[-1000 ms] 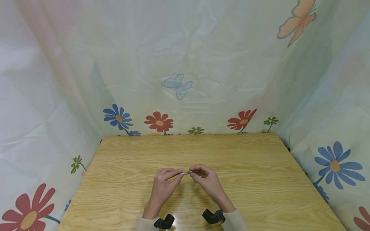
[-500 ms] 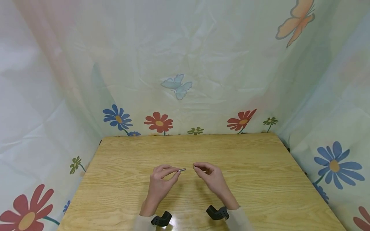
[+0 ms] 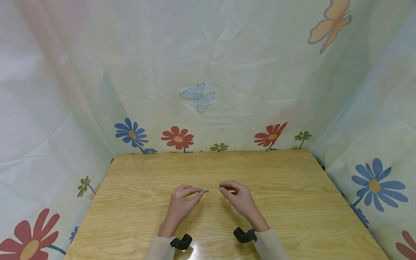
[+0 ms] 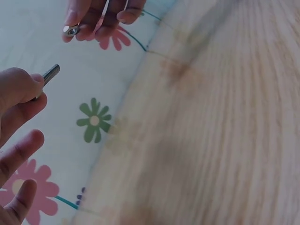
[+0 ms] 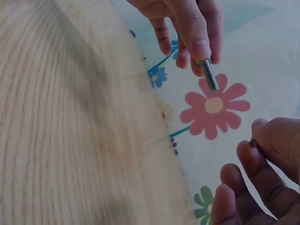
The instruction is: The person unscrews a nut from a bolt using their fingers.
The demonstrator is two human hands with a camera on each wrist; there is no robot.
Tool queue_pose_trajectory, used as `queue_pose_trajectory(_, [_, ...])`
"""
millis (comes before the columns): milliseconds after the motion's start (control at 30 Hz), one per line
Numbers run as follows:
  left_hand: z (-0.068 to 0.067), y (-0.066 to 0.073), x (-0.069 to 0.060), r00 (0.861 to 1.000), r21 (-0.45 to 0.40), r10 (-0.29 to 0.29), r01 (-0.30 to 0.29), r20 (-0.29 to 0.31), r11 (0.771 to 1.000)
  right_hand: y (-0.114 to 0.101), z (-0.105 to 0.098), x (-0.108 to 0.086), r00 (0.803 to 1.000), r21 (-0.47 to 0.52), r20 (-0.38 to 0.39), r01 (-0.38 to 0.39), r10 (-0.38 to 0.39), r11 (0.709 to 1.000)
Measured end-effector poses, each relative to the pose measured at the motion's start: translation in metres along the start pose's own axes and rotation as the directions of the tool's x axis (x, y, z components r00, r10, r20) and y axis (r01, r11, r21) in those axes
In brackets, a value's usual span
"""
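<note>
My left hand (image 3: 182, 204) pinches a silver threaded bolt (image 3: 204, 191) between thumb and forefinger, its threaded end pointing at the other hand. In the right wrist view the threads of the bolt (image 5: 211, 77) show plainly, while its head end is covered by the fingers. A small metal nut (image 4: 71, 31) is pinched at the fingertips of my right hand (image 3: 241, 200); its hole is visible in the left wrist view. Bolt and nut are apart, with a short gap between them. Both hands are held above the wooden table (image 3: 208, 166).
Printed curtains (image 3: 208, 54) with flowers and butterflies stand behind and on both sides of the table. Black wrist cameras sit on both forearms, such as the left camera (image 3: 181, 242). The table's back edge meets the curtain.
One second ago the nut and bolt met between the hands. Since then the right hand has drawn off to the right with the nut, and the left hand has shifted slightly left with the bolt.
</note>
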State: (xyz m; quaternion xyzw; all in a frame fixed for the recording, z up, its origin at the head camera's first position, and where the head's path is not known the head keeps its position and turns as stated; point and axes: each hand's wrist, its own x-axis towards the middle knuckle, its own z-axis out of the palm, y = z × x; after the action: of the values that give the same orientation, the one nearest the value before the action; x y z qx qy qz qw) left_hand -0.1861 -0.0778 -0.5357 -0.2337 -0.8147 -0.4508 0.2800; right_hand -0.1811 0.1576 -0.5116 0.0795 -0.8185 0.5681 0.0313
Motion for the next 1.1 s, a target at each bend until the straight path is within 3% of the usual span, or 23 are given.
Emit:
queue_pose_trajectory(200, [0.009,-0.007,-0.006,0.994,-0.002,-0.075,0.076,0.080,0.997,0.017,0.007,0.004,1.000,-0.096,0.012,-0.001,0.002,0.995])
queue_pose_trajectory(400, [0.016,-0.012,-0.014,0.976,-0.012,-0.143,0.146,0.163,0.989,0.033,0.015,0.003,0.998,-0.213,0.061,0.043,-0.031,0.976])
queue_pose_trajectory(733, [0.023,-0.015,-0.023,0.927,0.070,-0.240,0.230,0.289,0.971,0.047,0.022,-0.002,0.985,-0.345,0.162,0.105,-0.051,0.933])
queue_pose_trajectory(1100, [0.028,-0.015,-0.024,0.885,0.073,-0.278,0.271,0.373,0.960,0.044,0.029,-0.004,0.981,-0.442,0.179,0.142,-0.068,0.886])
